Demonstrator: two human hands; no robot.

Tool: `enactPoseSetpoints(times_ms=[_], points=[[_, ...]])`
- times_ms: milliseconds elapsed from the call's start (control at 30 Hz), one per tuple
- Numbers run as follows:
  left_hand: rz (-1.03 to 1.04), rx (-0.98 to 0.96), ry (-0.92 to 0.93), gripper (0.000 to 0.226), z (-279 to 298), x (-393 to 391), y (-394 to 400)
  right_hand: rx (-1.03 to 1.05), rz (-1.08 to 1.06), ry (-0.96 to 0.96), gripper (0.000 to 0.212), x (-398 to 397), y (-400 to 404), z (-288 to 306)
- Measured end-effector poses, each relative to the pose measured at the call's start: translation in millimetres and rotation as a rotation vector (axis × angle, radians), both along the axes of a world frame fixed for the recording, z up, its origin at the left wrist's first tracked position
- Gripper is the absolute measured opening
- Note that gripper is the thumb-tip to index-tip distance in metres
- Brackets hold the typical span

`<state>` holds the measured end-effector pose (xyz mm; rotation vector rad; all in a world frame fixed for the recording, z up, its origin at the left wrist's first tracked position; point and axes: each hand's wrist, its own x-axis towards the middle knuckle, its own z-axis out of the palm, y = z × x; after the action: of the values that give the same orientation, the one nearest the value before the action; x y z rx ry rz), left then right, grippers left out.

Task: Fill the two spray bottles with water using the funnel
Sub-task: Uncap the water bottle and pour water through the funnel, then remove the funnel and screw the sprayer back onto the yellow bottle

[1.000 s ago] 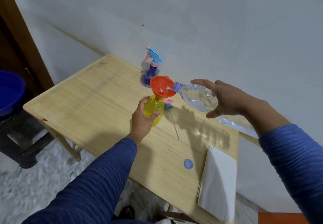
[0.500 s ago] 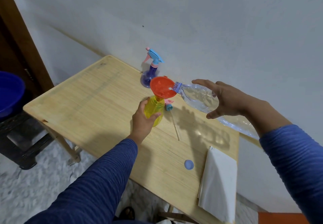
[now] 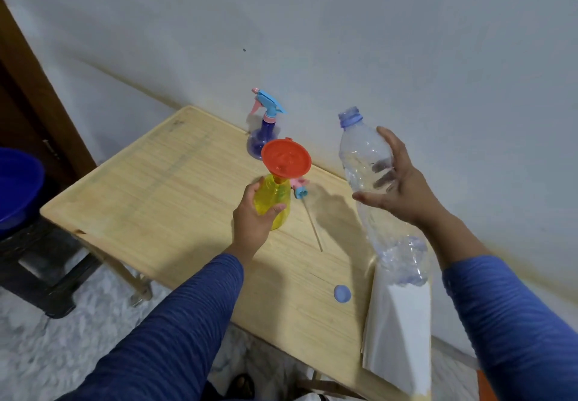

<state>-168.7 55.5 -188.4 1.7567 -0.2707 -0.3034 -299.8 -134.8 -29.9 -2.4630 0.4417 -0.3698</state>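
A yellow spray bottle (image 3: 275,203) stands on the wooden table (image 3: 175,188) with a red funnel (image 3: 286,161) in its neck. My left hand (image 3: 251,219) grips the bottle's body. My right hand (image 3: 397,188) holds a clear plastic water bottle (image 3: 366,163), nearly upright with its open neck up, to the right of the funnel. A purple spray bottle (image 3: 262,138) with a blue and pink trigger head stands at the back by the wall. A loose trigger head with its thin tube (image 3: 301,192) lies behind the yellow bottle.
A blue bottle cap (image 3: 342,292) lies near the table's front edge. A folded white cloth (image 3: 397,335) covers the table's right end. A blue basin (image 3: 15,188) sits on a dark stand to the left. The wall runs close behind the table.
My right hand has swung the water bottle from a tilted pouring position at the funnel's rim to nearly upright, away from the funnel. My left hand still holds the yellow bottle.
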Motion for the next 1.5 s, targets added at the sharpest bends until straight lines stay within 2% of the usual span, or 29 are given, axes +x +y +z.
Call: enactPoseSetpoints(times_ms=[300, 433, 600, 767, 867, 967, 1000, 1067, 1200, 1333, 1500], points=[[0.006, 0.014, -0.006, 0.062, 4, 1, 0, 0.157, -0.404, -0.438, 0.112, -24, 3, -42], [-0.014, 0.051, -0.018, 0.062, 7, 3, 2, 0.164, -0.55, -0.567, 0.115, -25, 14, -59], [-0.029, 0.085, 0.004, 0.063, 6, 8, 4, 0.206, -0.673, -0.626, 0.117, -25, 29, -68], [-0.079, 0.109, 0.02, 0.063, 10, 14, 6, 0.242, -0.79, -0.583, 0.121, -32, 45, -70], [-0.131, 0.128, -0.014, 0.064, 5, 21, 10, 0.166, -0.88, -0.554, 0.115, -33, 66, -69], [-0.19, 0.13, -0.013, 0.065, 2, 28, 13, -0.124, -1.08, -0.666, 0.09, -18, 103, -75], [-0.208, 0.128, -0.01, 0.066, 2, 30, 14, -0.212, -1.078, -0.708, 0.081, -9, 115, -79], [-0.241, 0.124, -0.019, 0.065, 2, 33, 15, -0.228, -0.948, -0.705, 0.066, 15, 137, -86], [-0.284, 0.13, -0.036, 0.062, 3, 37, 16, 0.03, -0.707, -0.508, 0.056, 61, 159, -88], [-0.344, 0.14, -0.032, 0.057, 3, 43, 17, 0.157, -0.695, -0.409, 0.049, 80, 163, -84], [-0.38, 0.138, -0.044, 0.056, 5, 47, 18, 0.214, -0.724, -0.492, 0.033, 91, 163, -80]])
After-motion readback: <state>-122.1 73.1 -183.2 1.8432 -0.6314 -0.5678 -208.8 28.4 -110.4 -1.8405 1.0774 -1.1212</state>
